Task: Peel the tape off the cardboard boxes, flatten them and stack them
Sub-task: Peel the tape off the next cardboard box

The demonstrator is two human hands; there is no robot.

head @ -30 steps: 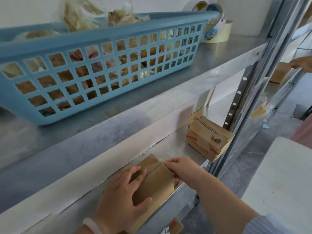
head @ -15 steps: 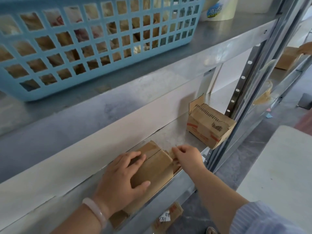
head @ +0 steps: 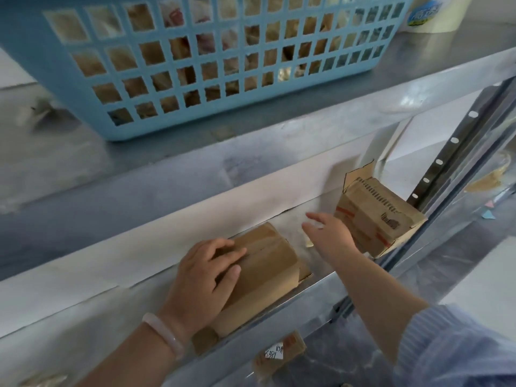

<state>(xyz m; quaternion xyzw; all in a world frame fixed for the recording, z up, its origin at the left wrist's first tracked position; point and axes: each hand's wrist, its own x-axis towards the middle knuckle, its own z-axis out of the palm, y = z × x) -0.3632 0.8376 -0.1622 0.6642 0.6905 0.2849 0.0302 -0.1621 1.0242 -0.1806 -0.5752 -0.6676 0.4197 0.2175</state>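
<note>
While the left hand lies on the brown taped cardboard box, its fingers curl over the box's upper edge and the thumb presses the near face. The box sits under those fingers, at the front lip of the grey metal shelf.

Right hand: fingers straight, spread apart, holding nothing. A second brown cardboard box with red stripes and a barcode, one flap up, stands just right of them; contact cannot be told.

Light blue plastic lattice basket on the shelf above.

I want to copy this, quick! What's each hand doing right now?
Left hand: fingers curled round the taped box, holding it on the shelf.
Right hand: open, fingers straight, holding nothing.
</note>
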